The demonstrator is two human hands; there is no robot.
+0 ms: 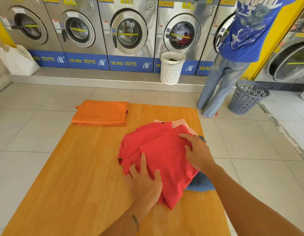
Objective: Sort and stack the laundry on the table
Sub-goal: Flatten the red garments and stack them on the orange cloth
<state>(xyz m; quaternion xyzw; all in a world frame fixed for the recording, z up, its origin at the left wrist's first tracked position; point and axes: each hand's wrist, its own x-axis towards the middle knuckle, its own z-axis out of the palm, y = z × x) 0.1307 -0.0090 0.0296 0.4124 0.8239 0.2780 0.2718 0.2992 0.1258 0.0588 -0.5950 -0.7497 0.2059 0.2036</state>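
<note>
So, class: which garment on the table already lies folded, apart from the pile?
The orange cloth at the far left corner; the red garment lies rumpled under both hands.

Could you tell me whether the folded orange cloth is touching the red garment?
Apart: the head view shows bare table between the orange cloth and the red garment.

Bright, even daylight fills the laundromat, leaving only faint, soft shadows under the hands on the table (76, 167). Pale sheen lies across the floor tiles (37, 130), and the steel washers (129, 31) carry soft reflections on their doors. Wide-angle distortion bows the row of machines and tilts those at the edges. The centre is fairly sharp; the standing person (239, 40) at upper right is slightly smeared.
</note>
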